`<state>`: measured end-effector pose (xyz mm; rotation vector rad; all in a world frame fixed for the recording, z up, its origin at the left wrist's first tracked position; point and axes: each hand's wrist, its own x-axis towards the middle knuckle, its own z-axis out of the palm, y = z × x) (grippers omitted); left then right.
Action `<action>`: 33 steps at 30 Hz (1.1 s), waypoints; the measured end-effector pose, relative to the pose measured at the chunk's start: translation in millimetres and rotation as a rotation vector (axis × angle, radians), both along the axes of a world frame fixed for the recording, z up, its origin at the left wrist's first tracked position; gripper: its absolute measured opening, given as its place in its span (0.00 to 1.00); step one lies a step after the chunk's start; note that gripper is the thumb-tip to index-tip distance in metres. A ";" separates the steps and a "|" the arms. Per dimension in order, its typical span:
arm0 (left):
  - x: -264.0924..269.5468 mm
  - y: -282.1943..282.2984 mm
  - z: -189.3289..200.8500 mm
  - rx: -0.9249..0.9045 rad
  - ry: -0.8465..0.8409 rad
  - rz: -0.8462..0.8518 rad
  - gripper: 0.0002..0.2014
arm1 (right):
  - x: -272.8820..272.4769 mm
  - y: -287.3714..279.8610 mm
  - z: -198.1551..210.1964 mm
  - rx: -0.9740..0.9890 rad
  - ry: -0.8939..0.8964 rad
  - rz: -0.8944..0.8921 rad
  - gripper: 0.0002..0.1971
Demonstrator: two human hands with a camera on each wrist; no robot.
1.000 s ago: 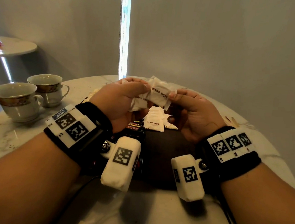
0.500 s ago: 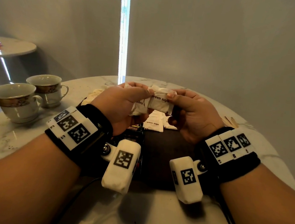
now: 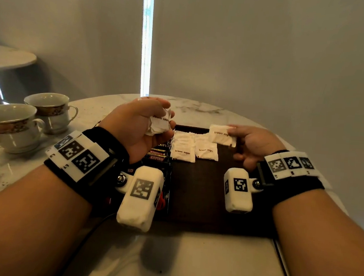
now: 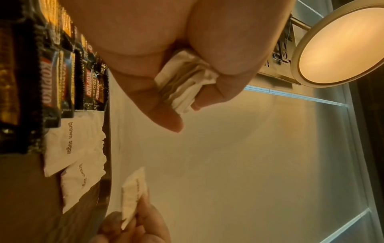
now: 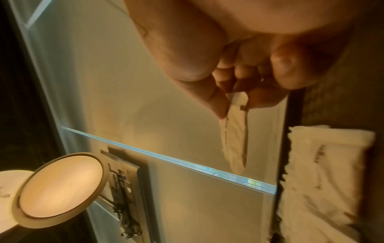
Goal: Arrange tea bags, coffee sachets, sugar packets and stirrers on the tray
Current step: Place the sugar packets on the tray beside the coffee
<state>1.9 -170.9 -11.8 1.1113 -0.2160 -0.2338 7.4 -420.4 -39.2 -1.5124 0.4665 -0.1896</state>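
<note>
White sugar packets (image 3: 183, 153) printed with brown lettering are lying on a dark brown tray (image 3: 196, 195). Black coffee sachets (image 3: 158, 157) are showing red bands with white lettering. The tabletop (image 3: 189, 258) is showing white marble with grey veining. Two cream cups (image 3: 14, 124) are displaying gold patterned bands. Black wristbands (image 3: 83, 158) are carrying black-and-white square markers.
</note>
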 end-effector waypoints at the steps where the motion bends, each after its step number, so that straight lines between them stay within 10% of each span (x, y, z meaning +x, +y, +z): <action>1: -0.1 0.0 -0.3 0.001 -0.001 0.002 0.08 | 0.1 0.6 -4.0 -0.012 0.054 0.027 0.07; 33: 4.3 -0.3 -3.8 0.019 0.022 -0.010 0.08 | 2.0 1.8 -9.2 -0.204 0.265 0.215 0.11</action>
